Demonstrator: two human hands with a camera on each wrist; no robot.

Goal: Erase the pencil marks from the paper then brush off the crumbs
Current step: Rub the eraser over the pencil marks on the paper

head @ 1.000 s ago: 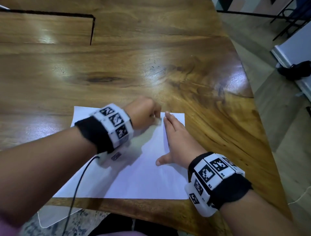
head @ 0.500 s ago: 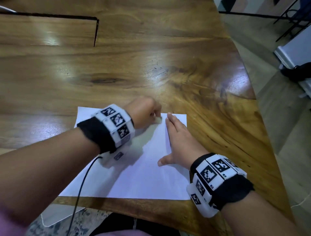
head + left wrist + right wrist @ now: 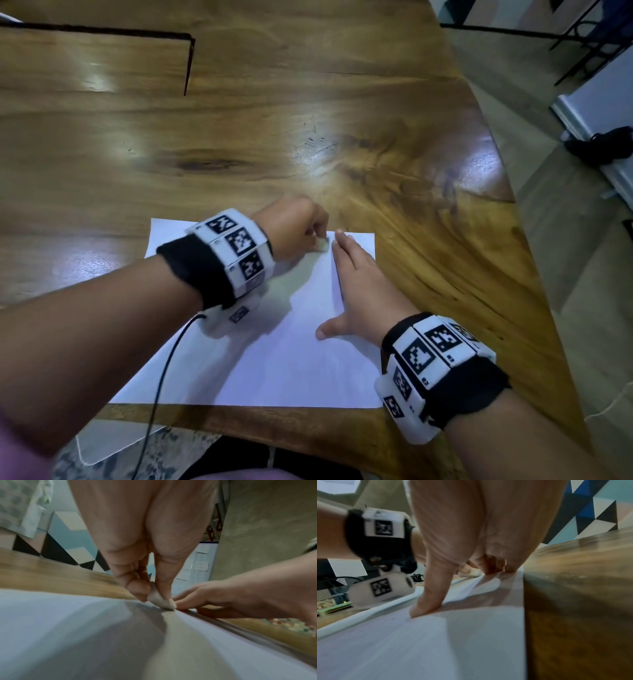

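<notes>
Nearest the person, the white paper (image 3: 274, 359) lies flat on the wooden surface (image 3: 308, 137), its near edge close to the surface's front edge. The right hand (image 3: 359, 294) lies spread on the sheet's right side, fingers straight and thumb out, pinning it. Farther up, at the sheet's far edge, the left hand (image 3: 294, 229) pinches a small pale eraser (image 3: 160, 601) between thumb and fingertips, its tip touching the paper just beside the right fingertips. This looks like the erasing step, not the brushing. The next move likely calls for short strokes with steady downward hold so the thin sheet neither creases nor slides. Faint grey smudging shows by the eraser; crumbs cannot be made out.
</notes>
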